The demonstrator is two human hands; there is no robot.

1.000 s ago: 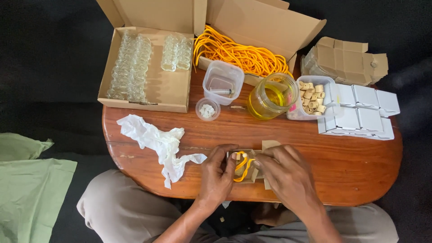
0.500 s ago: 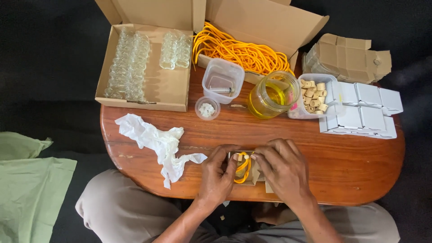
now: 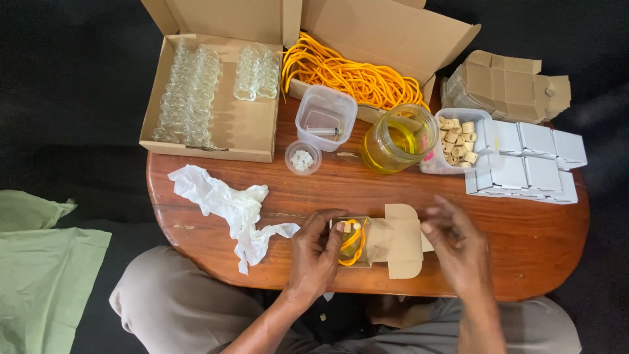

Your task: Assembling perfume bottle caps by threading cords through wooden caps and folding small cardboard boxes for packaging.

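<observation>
The left hand [image 3: 314, 257] pinches a small clear glass bottle holding a coiled yellow cord [image 3: 350, 241], just left of the flat brown cardboard carton [image 3: 398, 244] it rests against. The right hand [image 3: 462, 252] hovers open beside the carton. The bottle looks light, slippery and fragile; grip its sides.

Small bottle [image 3: 347, 241] partly behind left hand [image 3: 316, 254]

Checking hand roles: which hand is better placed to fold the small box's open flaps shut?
Probably right. The right hand hovers free beside the small carton's open flaps; the left hand is gripping the bottle end.
</observation>
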